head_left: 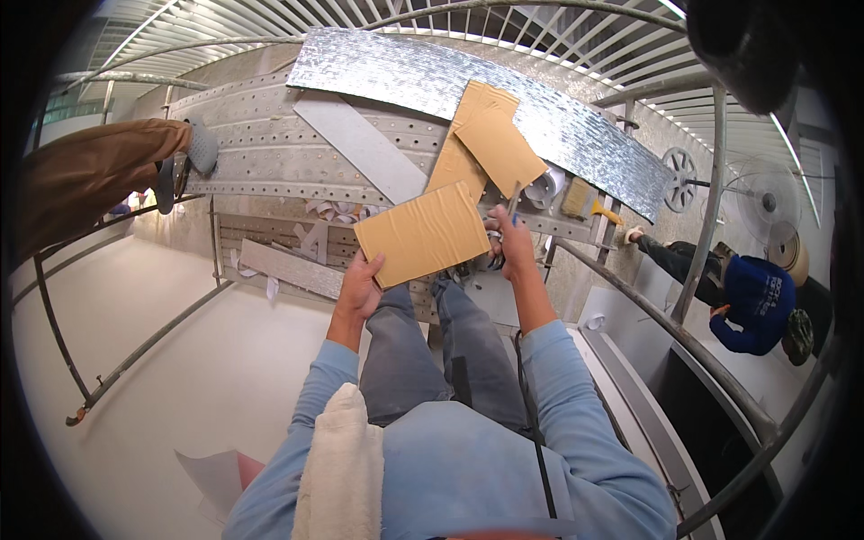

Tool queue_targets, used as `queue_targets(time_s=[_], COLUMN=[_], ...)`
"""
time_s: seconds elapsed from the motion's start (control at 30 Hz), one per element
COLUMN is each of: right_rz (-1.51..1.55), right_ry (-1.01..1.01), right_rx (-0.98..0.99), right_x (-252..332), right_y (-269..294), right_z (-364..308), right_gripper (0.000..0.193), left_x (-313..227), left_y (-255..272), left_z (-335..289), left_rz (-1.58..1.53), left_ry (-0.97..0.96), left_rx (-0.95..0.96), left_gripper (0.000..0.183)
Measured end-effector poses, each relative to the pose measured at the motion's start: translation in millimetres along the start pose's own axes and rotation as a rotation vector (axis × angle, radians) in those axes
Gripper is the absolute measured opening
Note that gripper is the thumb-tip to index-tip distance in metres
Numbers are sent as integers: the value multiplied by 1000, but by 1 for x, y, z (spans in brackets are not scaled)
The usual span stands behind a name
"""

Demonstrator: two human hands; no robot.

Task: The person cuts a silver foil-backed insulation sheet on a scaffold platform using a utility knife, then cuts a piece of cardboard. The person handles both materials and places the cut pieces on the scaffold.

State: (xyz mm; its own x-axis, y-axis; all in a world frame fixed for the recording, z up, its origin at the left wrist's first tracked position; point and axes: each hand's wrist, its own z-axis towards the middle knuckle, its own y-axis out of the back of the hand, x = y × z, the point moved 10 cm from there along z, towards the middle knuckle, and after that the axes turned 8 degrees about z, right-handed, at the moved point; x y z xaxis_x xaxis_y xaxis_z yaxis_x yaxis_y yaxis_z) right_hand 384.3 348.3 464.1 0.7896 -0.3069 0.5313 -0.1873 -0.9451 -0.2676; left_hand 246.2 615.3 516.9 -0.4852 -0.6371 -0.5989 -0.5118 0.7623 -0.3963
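A tan rectangular sheet (pixel 421 232) with a wrinkled surface is held level in front of me. My left hand (pixel 362 286) grips its lower left corner, thumb on top. By the sheet's right edge, my right hand (pixel 516 243) is closed round what look like scissors (pixel 516 200), blades pointing away from me; the fingers partly cover the handles. Beyond the sheet, two more tan pieces (pixel 501 148) overlap across the silver foil-faced strip (pixel 396 76) and the perforated metal platform (pixel 243 148). A narrow grey strip (pixel 360 144) lies left of them.
A yellow-handled brush (pixel 589 200) and a white roll (pixel 544 187) sit at right. Paper scraps (pixel 315 238) litter the lower platform. Scaffold rails (pixel 666 315) flank me. One person's brown-trousered legs (pixel 103 171) stand at left; another person in blue (pixel 760 292) is below right, near a fan (pixel 768 200).
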Motion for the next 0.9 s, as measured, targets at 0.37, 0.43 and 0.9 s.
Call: queue_targets(time_s=[0.37,0.43,0.9], right_rz=[-495,-549,-477], right_ry=[439,441,475], right_rx=[226,283,-92], right_x=[64,57,3], right_y=[-64,-69,-15], right_z=[-34,-33,8], right_gripper=[34,35,28], left_x=[5,9,56], left_y=[15,18,51], left_z=[-14,-16,-51], left_rz=[-58,-3,-204], left_ry=[-14,-9,91], left_rx=[10,-9,-162], left_gripper=[48,49,53])
